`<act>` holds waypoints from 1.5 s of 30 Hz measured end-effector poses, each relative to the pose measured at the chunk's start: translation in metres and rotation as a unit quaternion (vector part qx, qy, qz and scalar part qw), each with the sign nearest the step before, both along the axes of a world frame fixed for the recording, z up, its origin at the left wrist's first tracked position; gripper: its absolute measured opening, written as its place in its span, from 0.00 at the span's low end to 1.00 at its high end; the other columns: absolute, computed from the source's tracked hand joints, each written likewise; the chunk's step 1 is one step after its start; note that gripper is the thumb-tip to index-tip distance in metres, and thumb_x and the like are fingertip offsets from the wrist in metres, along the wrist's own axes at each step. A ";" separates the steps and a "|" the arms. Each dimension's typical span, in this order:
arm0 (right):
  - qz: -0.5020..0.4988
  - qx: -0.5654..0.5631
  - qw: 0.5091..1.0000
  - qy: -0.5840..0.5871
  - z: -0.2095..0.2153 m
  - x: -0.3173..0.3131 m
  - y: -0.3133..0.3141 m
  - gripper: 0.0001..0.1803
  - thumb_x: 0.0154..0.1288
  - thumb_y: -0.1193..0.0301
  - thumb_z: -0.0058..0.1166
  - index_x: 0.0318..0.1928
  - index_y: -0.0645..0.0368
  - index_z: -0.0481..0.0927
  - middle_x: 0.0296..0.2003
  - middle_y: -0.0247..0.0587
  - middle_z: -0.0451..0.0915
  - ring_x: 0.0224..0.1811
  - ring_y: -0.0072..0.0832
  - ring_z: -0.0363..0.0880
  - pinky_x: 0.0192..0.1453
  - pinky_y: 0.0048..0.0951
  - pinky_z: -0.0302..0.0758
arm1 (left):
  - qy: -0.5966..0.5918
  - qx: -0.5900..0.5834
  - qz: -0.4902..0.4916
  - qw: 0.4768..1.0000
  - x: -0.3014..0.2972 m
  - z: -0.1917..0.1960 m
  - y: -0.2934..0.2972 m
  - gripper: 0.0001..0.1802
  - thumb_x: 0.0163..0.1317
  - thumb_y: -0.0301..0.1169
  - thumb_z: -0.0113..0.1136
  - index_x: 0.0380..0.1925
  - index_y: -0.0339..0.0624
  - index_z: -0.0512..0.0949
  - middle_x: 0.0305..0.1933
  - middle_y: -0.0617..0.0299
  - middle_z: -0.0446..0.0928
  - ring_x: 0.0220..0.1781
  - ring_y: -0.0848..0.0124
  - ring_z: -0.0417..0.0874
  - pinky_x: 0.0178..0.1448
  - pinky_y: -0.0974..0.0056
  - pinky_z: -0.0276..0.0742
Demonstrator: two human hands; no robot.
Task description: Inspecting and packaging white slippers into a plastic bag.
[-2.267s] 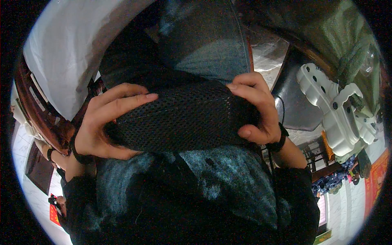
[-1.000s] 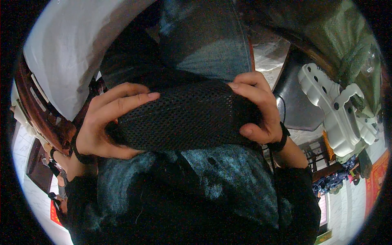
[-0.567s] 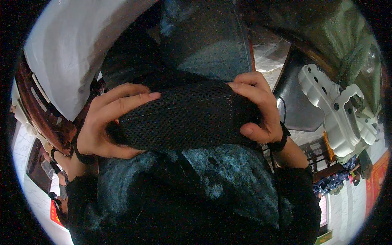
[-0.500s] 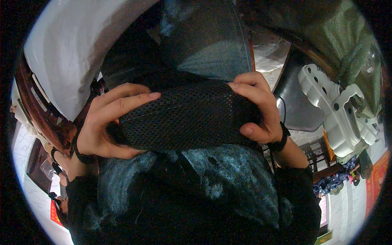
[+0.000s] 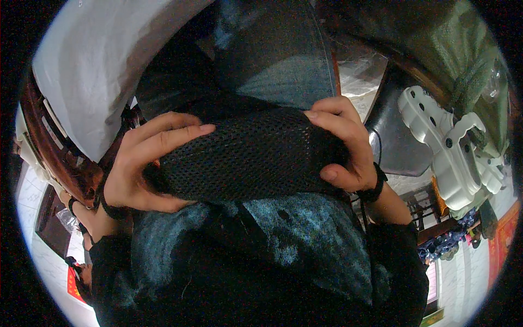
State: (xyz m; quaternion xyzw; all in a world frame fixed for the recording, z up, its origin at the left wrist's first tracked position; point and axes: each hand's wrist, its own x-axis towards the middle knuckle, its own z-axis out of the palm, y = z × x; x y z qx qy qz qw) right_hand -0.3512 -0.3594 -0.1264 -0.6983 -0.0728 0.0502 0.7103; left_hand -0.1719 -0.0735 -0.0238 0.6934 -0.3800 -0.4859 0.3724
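I note the left hand [image 5: 136,161] and right hand [image 5: 351,147] gripping opposite ends of the black oblong mesh piece [image 5: 245,155] between them; even, light pressure should best steady it.

From the wearer's head, one wide fisheye view faces steeply down at close range onto the lap [image 5: 283,82], left hand [image 5: 128,163] and right hand [image 5: 351,144] near its middle, walls [image 5: 460,267] beyond the lap's side edges bending toward the rim

Mesh [image 5: 242,156] (black) between left hand [image 5: 131,163] and right hand [image 5: 353,143]
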 end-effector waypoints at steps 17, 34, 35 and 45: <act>-0.005 0.000 1.000 -0.003 0.005 0.001 -0.002 0.38 0.59 0.47 0.61 0.62 0.60 0.73 0.48 0.51 0.72 0.51 0.44 0.72 0.57 0.40 0.68 | -0.001 -0.010 0.001 1.000 0.000 0.001 -0.002 0.43 0.38 0.36 0.77 0.59 0.34 0.75 0.55 0.42 0.76 0.55 0.50 0.82 0.56 0.56 0.77; 0.001 0.001 1.000 -0.003 0.002 0.002 -0.001 0.38 0.59 0.48 0.61 0.62 0.61 0.73 0.49 0.51 0.72 0.52 0.43 0.72 0.58 0.39 0.68 | -0.004 -0.004 -0.002 1.000 0.001 -0.001 -0.002 0.43 0.37 0.36 0.77 0.58 0.35 0.75 0.54 0.42 0.75 0.55 0.50 0.81 0.56 0.56 0.77; 0.001 0.000 1.000 -0.003 0.002 0.002 -0.002 0.38 0.59 0.48 0.61 0.62 0.61 0.73 0.49 0.51 0.72 0.52 0.43 0.72 0.58 0.39 0.68 | -0.007 -0.001 -0.003 1.000 0.000 -0.001 -0.003 0.43 0.37 0.36 0.77 0.58 0.35 0.75 0.54 0.42 0.75 0.55 0.50 0.81 0.56 0.56 0.77; 0.006 -0.001 1.000 0.010 0.002 0.001 -0.002 0.38 0.59 0.47 0.61 0.62 0.60 0.73 0.49 0.52 0.72 0.52 0.44 0.71 0.59 0.40 0.67 | -0.006 -0.002 0.003 1.000 -0.001 -0.002 0.001 0.44 0.36 0.37 0.77 0.58 0.35 0.76 0.54 0.42 0.75 0.54 0.50 0.81 0.56 0.56 0.77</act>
